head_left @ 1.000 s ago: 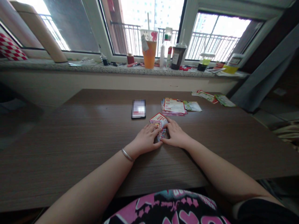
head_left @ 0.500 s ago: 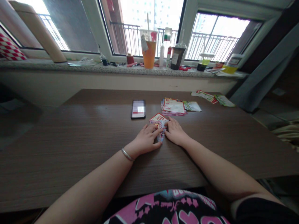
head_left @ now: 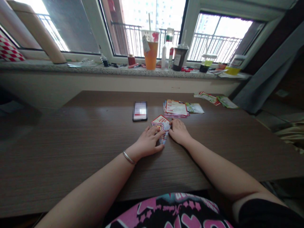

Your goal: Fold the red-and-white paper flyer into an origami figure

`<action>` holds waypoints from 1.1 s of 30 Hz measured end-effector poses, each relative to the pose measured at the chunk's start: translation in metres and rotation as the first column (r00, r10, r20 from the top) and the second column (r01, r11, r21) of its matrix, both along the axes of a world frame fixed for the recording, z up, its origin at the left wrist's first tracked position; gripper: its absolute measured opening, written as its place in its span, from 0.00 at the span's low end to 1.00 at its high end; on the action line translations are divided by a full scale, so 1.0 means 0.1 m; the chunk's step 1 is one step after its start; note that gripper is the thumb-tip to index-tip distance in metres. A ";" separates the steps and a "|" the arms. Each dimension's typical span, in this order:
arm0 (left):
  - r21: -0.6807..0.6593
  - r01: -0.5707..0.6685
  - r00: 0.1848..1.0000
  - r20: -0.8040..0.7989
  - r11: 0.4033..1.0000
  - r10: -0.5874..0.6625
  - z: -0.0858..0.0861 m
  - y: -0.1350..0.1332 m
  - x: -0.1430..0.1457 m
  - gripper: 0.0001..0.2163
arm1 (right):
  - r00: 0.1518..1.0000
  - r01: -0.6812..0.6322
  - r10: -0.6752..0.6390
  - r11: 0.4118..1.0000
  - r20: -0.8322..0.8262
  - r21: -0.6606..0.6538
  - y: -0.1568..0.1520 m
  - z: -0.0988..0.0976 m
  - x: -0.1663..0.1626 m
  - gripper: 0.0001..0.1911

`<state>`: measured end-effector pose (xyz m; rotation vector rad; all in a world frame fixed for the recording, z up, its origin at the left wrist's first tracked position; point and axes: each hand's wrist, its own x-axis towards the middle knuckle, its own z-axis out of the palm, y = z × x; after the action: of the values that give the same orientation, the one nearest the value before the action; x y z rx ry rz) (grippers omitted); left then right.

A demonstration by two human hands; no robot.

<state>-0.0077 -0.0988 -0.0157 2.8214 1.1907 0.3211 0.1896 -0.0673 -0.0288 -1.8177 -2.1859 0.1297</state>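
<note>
With left hand [head_left: 148, 140] spread atop and right hand [head_left: 180, 131] unclear in grip, the likely light, creasable paper [head_left: 165, 127] suits three-o'clock edge pinching.

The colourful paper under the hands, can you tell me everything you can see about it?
The colourful paper looks thin and is brightly printed in white, red, pink and bluish patches. Its far part shows a pale panel with a red edge and big red marks. It lies on the brown table, nearer the person than the stack of printed sheets. The left hand rests partly over it; the right hand is at its right edge. I can't tell whether it's one sheet or several.
</note>
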 end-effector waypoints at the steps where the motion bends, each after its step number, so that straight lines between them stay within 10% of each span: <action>1: 0.000 0.000 1.000 0.000 1.000 0.000 0.00 0.00 0.00 0.27 | 1.000 0.016 -0.016 1.000 -0.004 0.006 0.00 0.02 0.00 0.19; 33: -0.020 -0.019 0.999 0.027 1.000 0.020 0.00 0.02 0.02 0.26 | 0.984 0.178 -0.179 0.981 0.000 0.076 0.26 0.09 0.18 0.11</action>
<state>-0.0059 -0.0972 -0.0158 2.7809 1.2097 0.3453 0.2072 -0.0411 -0.0203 -1.9624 -1.9918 0.0016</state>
